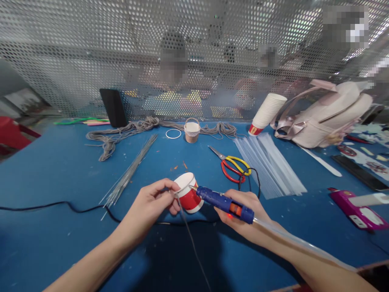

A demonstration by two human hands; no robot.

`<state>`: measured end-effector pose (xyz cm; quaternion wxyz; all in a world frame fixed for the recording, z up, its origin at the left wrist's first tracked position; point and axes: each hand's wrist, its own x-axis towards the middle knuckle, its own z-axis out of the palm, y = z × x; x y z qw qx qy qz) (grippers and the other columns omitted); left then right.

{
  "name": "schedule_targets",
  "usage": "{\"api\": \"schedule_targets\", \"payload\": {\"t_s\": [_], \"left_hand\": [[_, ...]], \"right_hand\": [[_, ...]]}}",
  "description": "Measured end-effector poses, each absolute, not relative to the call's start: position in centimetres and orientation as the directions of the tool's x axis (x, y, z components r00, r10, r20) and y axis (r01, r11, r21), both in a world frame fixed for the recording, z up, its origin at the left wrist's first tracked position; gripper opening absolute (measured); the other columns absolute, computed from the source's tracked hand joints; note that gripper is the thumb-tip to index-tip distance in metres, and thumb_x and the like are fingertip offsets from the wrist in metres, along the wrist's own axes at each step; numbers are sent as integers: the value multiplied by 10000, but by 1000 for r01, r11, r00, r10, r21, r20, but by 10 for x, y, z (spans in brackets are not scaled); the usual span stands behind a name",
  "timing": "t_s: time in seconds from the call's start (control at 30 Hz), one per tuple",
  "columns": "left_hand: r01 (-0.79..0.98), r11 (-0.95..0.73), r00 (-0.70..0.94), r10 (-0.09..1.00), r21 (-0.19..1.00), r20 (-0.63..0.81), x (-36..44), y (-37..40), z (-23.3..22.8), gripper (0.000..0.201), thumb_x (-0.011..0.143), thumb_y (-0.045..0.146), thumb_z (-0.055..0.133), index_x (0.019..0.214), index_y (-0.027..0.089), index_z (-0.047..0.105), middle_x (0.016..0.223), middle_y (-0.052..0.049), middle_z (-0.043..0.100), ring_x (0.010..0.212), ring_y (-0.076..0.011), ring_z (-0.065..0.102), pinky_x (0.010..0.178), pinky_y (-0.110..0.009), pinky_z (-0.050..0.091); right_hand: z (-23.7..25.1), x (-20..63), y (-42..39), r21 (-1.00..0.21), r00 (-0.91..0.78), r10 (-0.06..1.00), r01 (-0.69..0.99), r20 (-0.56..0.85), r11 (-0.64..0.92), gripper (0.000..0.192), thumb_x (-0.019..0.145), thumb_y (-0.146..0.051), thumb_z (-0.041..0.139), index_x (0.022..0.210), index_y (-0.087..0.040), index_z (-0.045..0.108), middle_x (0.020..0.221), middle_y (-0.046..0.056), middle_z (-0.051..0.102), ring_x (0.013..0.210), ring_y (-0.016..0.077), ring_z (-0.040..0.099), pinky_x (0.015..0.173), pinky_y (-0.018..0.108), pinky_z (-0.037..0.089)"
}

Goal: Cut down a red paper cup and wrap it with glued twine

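Observation:
My left hand pinches a red and white paper cup by its rim, with the cup tilted on its side. A thin grey cord runs along the rim at my fingers and hangs down toward me. In my right hand is a blue glue gun, its metal tip at the cup's rim. A clear glue stick sticks out of its back end, and a small red light glows on it. Whether the tip touches the cup, I cannot tell.
Scissors with red and yellow handles lie beyond the glue gun, beside clear glue sticks. Wires lie left. Behind are grey cord, a small basket, stacked cups, a phone and a bag. A black cable crosses the table.

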<state>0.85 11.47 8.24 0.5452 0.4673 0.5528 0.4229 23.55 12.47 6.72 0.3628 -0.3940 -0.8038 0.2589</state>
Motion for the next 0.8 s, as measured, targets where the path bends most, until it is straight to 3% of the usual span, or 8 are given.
{"api": "schedule_targets", "payload": {"t_s": [0.23, 0.33, 0.43, 0.53, 0.67, 0.8], "left_hand": [[26, 214, -12, 977, 977, -213, 5, 117, 82, 67, 736, 241, 600, 768, 182, 602, 521, 18, 641, 511, -131, 579, 568, -253, 448], [15, 172, -64, 983, 985, -171, -1, 120, 83, 108, 741, 264, 620, 805, 179, 600, 525, 14, 650, 511, -139, 594, 569, -261, 457], [32, 119, -104, 988, 992, -115, -5, 121, 87, 105, 742, 261, 616, 804, 176, 600, 528, 10, 649, 516, -144, 598, 567, -273, 464], [61, 73, -112, 991, 995, -66, -7, 120, 91, 98, 742, 259, 615, 798, 179, 604, 530, 8, 647, 521, -149, 598, 567, -287, 473], [77, 61, -110, 993, 995, -53, -8, 119, 91, 104, 752, 268, 615, 808, 180, 601, 542, 6, 656, 527, -146, 601, 574, -284, 483], [76, 78, -102, 992, 994, -70, -7, 120, 90, 124, 752, 278, 623, 821, 180, 590, 553, 6, 666, 541, -142, 611, 588, -271, 493]], "right_hand": [[61, 245, 141, -681, -370, 851, 514, 372, 522, 126, 822, -265, 590, 728, -193, 547, 578, -35, 558, 486, 93, 503, 491, 204, 407], [57, 254, 161, -484, -522, 769, 599, 369, 638, 86, 813, -246, 568, 863, -179, 547, 766, 36, 635, 621, 145, 579, 579, 253, 447], [56, 256, 187, -258, -652, 731, 684, 201, 682, 175, 809, -171, 534, 983, -153, 531, 947, 105, 636, 812, 216, 617, 666, 303, 459], [58, 249, 211, -112, -687, 723, 714, 77, 691, 201, 815, -126, 516, 1014, -152, 526, 1001, 109, 609, 898, 228, 599, 717, 304, 449], [57, 229, 237, -37, -692, 720, 719, 53, 694, 201, 846, -146, 503, 1043, -135, 538, 1027, 126, 579, 857, 222, 582, 696, 302, 441], [50, 215, 253, -28, -739, 672, 672, 47, 740, 192, 808, -105, 514, 987, -114, 581, 990, 130, 588, 926, 238, 559, 789, 320, 440]]}}
